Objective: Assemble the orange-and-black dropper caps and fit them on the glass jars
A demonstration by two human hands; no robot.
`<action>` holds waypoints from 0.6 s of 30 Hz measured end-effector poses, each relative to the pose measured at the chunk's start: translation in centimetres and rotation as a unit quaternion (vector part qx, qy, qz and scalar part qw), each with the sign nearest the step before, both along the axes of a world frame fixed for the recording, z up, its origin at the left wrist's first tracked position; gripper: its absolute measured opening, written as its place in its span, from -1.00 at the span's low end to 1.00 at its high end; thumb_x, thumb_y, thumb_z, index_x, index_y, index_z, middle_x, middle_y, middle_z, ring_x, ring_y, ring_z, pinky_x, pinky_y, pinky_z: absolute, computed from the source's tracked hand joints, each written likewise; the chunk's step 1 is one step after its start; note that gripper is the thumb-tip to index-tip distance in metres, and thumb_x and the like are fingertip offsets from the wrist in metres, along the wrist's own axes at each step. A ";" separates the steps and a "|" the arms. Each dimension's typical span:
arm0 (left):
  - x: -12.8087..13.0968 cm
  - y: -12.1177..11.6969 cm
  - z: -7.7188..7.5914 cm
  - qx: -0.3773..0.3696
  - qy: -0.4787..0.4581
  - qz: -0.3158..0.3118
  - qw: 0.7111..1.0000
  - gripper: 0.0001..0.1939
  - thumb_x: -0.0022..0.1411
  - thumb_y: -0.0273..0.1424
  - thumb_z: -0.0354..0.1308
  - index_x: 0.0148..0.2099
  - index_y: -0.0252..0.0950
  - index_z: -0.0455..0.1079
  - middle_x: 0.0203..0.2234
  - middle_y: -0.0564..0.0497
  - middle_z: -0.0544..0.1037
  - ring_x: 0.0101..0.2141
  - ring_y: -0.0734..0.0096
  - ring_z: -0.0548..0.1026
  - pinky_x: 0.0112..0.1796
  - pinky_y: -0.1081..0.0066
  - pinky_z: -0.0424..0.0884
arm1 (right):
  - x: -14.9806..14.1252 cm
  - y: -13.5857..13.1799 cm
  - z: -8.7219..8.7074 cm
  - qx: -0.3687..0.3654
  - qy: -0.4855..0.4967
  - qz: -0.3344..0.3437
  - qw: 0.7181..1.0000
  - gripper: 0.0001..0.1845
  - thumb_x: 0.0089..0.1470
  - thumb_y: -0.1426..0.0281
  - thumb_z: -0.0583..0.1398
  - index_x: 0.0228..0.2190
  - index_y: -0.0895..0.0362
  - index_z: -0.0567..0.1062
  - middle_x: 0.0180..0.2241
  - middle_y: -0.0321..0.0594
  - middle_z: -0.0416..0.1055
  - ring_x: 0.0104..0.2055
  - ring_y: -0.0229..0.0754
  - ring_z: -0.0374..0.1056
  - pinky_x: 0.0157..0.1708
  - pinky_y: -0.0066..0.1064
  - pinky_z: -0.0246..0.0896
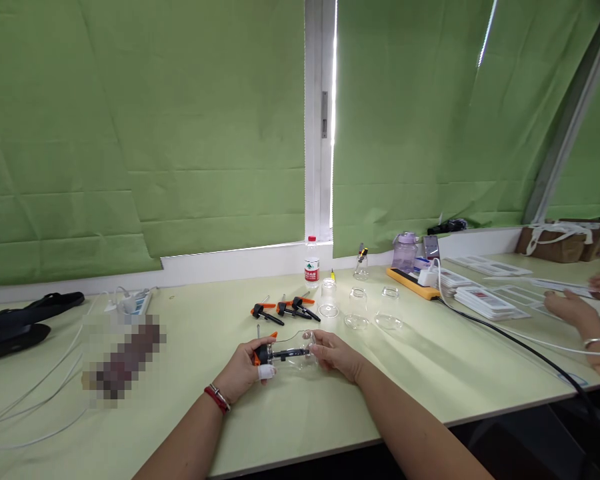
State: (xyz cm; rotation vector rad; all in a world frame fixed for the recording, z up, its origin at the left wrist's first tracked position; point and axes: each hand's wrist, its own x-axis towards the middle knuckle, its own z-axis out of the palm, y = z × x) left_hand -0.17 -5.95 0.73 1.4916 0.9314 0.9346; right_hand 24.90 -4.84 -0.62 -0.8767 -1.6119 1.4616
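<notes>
A clear glass jar (294, 363) lies sideways between my hands, just above or on the table. My left hand (240, 368), with white tape round one finger, is closed round a black-and-orange lid piece (261, 355) at the jar's left end. The piece's black stem reaches inside the jar. At the other end, my right hand (339, 355) grips the jar with its fingers curled round it. Behind it stand more glass jars, such as this upright jar (359, 313). Several similar black-and-orange lid pieces (265, 310) lie on the table beyond my hands.
A water bottle (311, 263) stands by the wall. Right of it are a small glass holding tools (361, 267), a purple bottle (405, 252) and an orange power strip (413, 283). Another person's hands (575, 312) work near stacked white frames (487, 303). Cables cross both sides.
</notes>
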 end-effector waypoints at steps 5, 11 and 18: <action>0.1 -0.2 0.2 0.004 0.003 -0.006 1.000 -0.31 -0.20 -0.38 0.38 0.04 -0.37 0.32 -0.45 0.08 0.36 -0.53 0.57 0.28 -0.53 0.46 0.36 | -0.1 0.0 0.2 -0.002 -0.020 0.004 1.000 -0.49 -0.01 0.01 0.14 -0.21 0.18 0.38 -0.44 -0.23 0.42 -0.70 -0.45 0.03 -0.67 -0.52 -0.20; 0.1 -0.1 0.1 0.003 0.004 0.005 1.000 -0.30 -0.21 -0.36 0.39 0.03 -0.37 0.33 -0.46 0.08 0.36 -0.54 0.56 0.29 -0.53 0.45 0.36 | -0.3 0.0 -0.3 0.021 -0.020 -0.025 0.999 -0.42 -0.01 -0.03 0.11 -0.14 0.18 0.39 -0.37 -0.20 0.39 -0.62 -0.43 0.11 -0.62 -0.52 -0.05; 0.1 -0.1 0.2 0.002 -0.002 0.015 1.000 -0.33 -0.22 -0.35 0.39 0.01 -0.35 0.35 -0.50 0.13 0.32 -0.55 0.57 0.27 -0.54 0.45 0.36 | 0.2 -0.1 -0.1 0.046 0.008 0.015 0.999 -0.24 -0.18 0.15 0.32 0.07 -0.04 0.22 -0.06 -0.18 0.21 -0.47 -0.41 0.16 -0.53 -0.51 0.11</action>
